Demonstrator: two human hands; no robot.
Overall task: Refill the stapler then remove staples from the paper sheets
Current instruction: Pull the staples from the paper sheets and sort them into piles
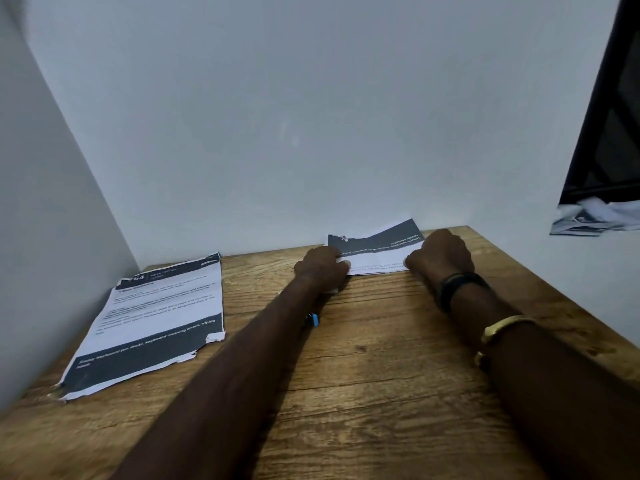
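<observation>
At far left lies a flat printed white sheet with dark bands (145,323). Our left hand (322,268) and right hand (440,254) are closed on a second, thin, limp folded printed sheet (375,252) at the wooden table's (381,375) back edge; we'd judge it tears easily, so grip near the possibly stapled corner.

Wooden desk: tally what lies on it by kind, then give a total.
Printed paper sets, dark-banded white sheets: 2, one flat at left, one at the back under the left hand and right hand
Small blue object, partly hidden: 1
Total: 3
</observation>
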